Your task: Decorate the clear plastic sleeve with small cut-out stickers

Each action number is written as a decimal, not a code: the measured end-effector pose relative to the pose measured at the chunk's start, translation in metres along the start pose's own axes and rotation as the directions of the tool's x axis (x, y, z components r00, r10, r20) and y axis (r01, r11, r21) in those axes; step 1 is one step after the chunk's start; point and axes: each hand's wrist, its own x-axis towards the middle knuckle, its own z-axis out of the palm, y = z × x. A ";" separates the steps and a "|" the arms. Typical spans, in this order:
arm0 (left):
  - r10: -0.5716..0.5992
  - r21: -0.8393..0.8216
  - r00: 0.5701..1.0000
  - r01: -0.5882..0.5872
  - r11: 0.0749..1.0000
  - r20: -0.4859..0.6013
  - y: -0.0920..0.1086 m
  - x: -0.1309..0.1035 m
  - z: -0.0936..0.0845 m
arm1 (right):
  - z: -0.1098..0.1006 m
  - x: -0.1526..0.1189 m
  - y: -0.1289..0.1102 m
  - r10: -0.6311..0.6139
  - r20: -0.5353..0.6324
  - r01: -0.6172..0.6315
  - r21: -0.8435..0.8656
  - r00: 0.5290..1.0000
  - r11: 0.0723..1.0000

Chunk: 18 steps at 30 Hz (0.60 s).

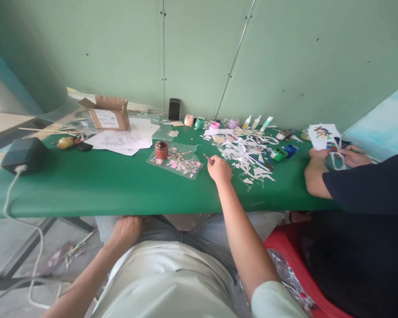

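Observation:
My right hand point(220, 169) is closed round a thin dark red brush point(208, 159) above the green table, its tip pointing up and left. Just left of it lies a clear plastic sheet point(189, 173) covered with small painted pieces in pink and other colours. On that sheet's upper left stands an open jar of reddish-brown paint point(161, 150). My left hand point(128, 229) rests on my thigh below the table edge, its fingers partly hidden, so its grip does not show.
White paper scraps point(245, 152) lie right of my right hand, near paint jars point(278, 154). Another person's hands point(338, 155) hold a picture at the right. A cardboard box point(111, 115), papers point(129, 139) and a black adapter point(24, 154) are on the left.

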 end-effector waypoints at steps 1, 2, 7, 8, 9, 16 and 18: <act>0.005 -0.005 1.000 -0.005 1.000 -0.012 -0.001 0.004 0.000 | 0.000 0.000 0.000 -0.001 -0.001 0.001 0.000 1.000 1.000; 0.009 -0.011 1.000 -0.010 1.000 -0.026 -0.001 0.008 0.001 | 0.000 0.000 0.000 -0.002 -0.003 0.002 0.001 1.000 1.000; 0.006 -0.031 0.999 -0.007 0.999 -0.054 -0.003 0.013 0.003 | 0.000 -0.001 0.000 -0.006 -0.006 0.006 0.003 1.000 1.000; -0.002 -0.034 0.999 0.000 0.999 -0.049 -0.005 0.009 0.003 | 0.000 0.000 0.000 -0.006 -0.006 0.006 0.004 1.000 1.000; -0.010 -0.038 0.999 0.008 0.999 -0.045 -0.007 0.004 0.002 | 0.000 0.000 0.000 -0.006 -0.006 0.006 0.005 1.000 1.000; 0.132 -0.175 0.989 -0.141 0.974 -0.064 -0.022 -0.040 -0.017 | -0.001 0.000 0.001 0.001 0.000 -0.001 0.010 1.000 1.000; 0.225 -0.222 0.973 -0.230 0.948 -0.046 -0.026 -0.048 -0.019 | -0.001 0.000 0.001 0.000 0.002 0.000 0.009 1.000 1.000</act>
